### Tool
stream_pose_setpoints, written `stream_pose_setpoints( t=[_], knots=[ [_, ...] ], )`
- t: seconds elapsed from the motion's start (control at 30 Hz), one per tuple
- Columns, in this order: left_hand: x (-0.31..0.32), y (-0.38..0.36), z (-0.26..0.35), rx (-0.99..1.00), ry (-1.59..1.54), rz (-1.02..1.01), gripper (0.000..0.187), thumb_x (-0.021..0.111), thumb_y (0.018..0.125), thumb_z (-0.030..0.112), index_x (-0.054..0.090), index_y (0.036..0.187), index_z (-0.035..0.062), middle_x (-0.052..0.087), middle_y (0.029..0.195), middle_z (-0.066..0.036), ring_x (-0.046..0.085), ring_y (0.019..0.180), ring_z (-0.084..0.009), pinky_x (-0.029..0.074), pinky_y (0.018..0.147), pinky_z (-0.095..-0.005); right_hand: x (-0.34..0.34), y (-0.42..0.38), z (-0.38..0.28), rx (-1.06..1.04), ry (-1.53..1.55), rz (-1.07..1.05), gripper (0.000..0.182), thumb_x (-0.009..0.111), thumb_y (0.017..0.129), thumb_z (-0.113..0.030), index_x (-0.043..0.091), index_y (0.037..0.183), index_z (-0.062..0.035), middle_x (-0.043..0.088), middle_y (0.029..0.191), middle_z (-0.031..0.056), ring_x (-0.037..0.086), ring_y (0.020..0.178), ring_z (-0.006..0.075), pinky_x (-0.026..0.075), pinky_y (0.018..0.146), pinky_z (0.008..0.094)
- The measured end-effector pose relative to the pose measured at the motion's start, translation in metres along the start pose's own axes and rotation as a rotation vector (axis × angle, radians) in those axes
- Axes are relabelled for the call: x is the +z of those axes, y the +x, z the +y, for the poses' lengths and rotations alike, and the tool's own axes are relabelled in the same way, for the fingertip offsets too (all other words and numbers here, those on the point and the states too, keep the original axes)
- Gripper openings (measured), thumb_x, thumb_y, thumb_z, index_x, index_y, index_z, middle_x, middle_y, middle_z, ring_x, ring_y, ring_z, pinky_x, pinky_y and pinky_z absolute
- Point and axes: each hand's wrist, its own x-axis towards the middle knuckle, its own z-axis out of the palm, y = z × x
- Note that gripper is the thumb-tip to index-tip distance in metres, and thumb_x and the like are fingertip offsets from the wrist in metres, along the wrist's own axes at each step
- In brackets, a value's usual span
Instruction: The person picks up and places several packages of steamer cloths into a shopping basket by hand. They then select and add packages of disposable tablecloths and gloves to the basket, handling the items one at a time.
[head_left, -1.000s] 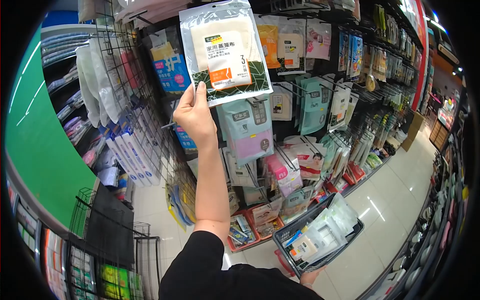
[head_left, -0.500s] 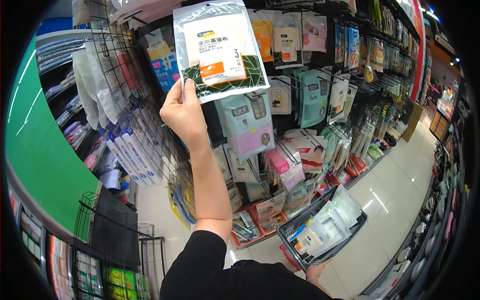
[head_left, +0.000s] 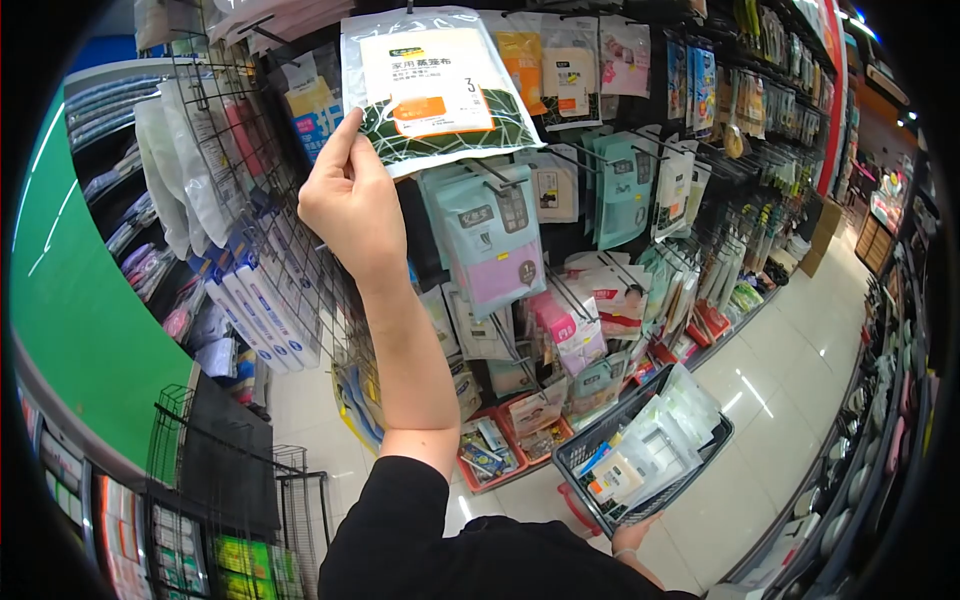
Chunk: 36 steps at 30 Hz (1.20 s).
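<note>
My left hand (head_left: 352,195) is raised at the lower left corner of a packet of steamer cloths (head_left: 440,85), its fingers closed at that edge. The packet is clear plastic with a white, orange and dark green label, and its top is by a display hook. Low on the right, my right hand (head_left: 632,538) is closed at the near end of a dark grey shopping basket (head_left: 690,483), its fingers partly hidden. Inside the basket lie several flat plastic packets (head_left: 655,440), one with an orange label.
Teal and pink packets (head_left: 490,235) hang on hooks below the raised hand. A wire rack (head_left: 265,190) stands at left, with a green panel (head_left: 100,400) beyond it. Red bins (head_left: 492,450) sit low under the display. The tiled aisle (head_left: 790,345) runs right, beside another shelf (head_left: 850,450).
The packet has tipped, its lower edge higher and its face foreshortened. My left hand has shifted slightly left and up, with its thumb no longer across the front. The basket has barely moved.
</note>
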Motion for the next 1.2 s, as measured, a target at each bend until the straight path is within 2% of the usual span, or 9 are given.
stream_pose_setpoints(
  t=[0.2,0.23,0.27,0.47,0.6,0.8,0.87,1.07,1.2],
  knots=[
    [0.020,0.016,-0.026,0.050,0.187,-0.014,0.021,0.053,0.084,0.005,0.068,0.097,-0.0024,0.067,0.086,-0.022,0.068,0.074,-0.0257,0.051,0.071,-0.0315,0.009,0.007,0.010,-0.063,0.011,0.069,0.090,0.055,0.079,-0.005,-0.003,0.147,-0.0136,0.048,0.119,0.0284,0.051,0.109,0.0423,0.041,0.093,0.0448],
    [0.025,0.020,-0.039,0.066,0.249,-0.023,0.022,0.053,0.085,0.006,0.068,0.099,-0.0005,0.068,0.084,-0.017,0.067,0.071,-0.0200,0.052,0.066,-0.0297,-0.009,-0.001,-0.011,0.010,0.062,-0.046,0.096,0.056,0.073,0.004,-0.007,0.145,-0.0044,0.041,0.128,0.0317,0.046,0.116,0.0423,0.035,0.100,0.0415],
    [0.029,0.024,-0.053,0.083,0.309,-0.036,0.023,0.053,0.085,0.007,0.068,0.102,0.0014,0.070,0.082,-0.013,0.065,0.068,-0.0143,0.053,0.062,-0.0279,0.000,0.001,-0.001,-0.086,0.034,0.067,0.088,0.053,0.078,-0.003,-0.001,0.147,-0.0134,0.048,0.120,0.0283,0.050,0.110,0.0425,0.040,0.094,0.0446],
    [0.045,0.022,-0.127,0.121,0.476,-0.010,0.022,0.058,0.081,0.014,0.071,0.099,0.0113,0.069,0.079,-0.014,0.065,0.069,-0.0168,0.051,0.070,-0.0332,0.016,0.014,0.017,-0.155,0.090,0.152,0.070,0.047,0.088,-0.021,0.011,0.145,-0.0078,0.044,0.128,0.0313,0.047,0.114,0.0453,0.037,0.097,0.0473],
    [0.049,-0.015,-0.177,-0.036,-0.087,-0.147,0.031,0.057,0.083,0.007,0.063,0.112,-0.0001,0.067,0.101,-0.016,0.067,0.080,-0.0238,0.053,0.074,-0.0333,0.007,0.012,0.006,-0.010,0.078,0.075,0.068,0.044,0.087,-0.022,0.012,0.146,-0.0105,0.047,0.125,0.0298,0.051,0.108,0.0463,0.041,0.091,0.0507],
    [0.033,-0.149,-0.127,0.029,0.051,-0.199,0.029,0.053,0.087,0.003,0.056,0.115,-0.0056,0.063,0.108,-0.016,0.062,0.097,-0.0225,0.049,0.085,-0.0325,0.003,0.009,0.003,0.052,-0.016,0.011,0.088,0.052,0.079,-0.007,-0.003,0.147,-0.0168,0.049,0.116,0.0219,0.056,0.096,0.0401,0.047,0.080,0.0474],
    [0.023,-0.224,-0.130,0.022,0.031,-0.370,0.025,0.054,0.087,0.004,0.057,0.110,-0.0057,0.062,0.105,-0.017,0.061,0.096,-0.0254,0.047,0.086,-0.0350,0.000,0.007,-0.001,0.068,-0.042,0.004,0.089,0.052,0.079,-0.006,-0.003,0.147,-0.0164,0.049,0.115,0.0211,0.057,0.095,0.0395,0.048,0.079,0.0470],
    [-0.059,-0.479,-0.141,-0.325,0.004,-1.623,0.024,0.062,0.079,0.013,0.065,0.100,0.0018,0.065,0.095,-0.019,0.063,0.090,-0.0343,0.049,0.079,-0.0382,-0.002,0.007,-0.005,0.107,-0.055,-0.030,0.089,0.056,0.077,-0.006,0.002,0.147,-0.0139,0.047,0.118,0.0182,0.053,0.103,0.0369,0.045,0.084,0.0459],
    [-0.116,-0.527,-0.151,-0.352,-0.212,-2.134,0.031,0.065,0.077,0.012,0.064,0.106,0.0013,0.064,0.104,-0.020,0.062,0.098,-0.0314,0.048,0.084,-0.0365,-0.006,0.007,-0.018,-0.157,-0.328,0.344,0.078,0.060,0.073,-0.006,0.023,0.142,-0.0071,0.042,0.128,0.0137,0.036,0.121,0.0346,0.029,0.100,0.0455]
  ],
)
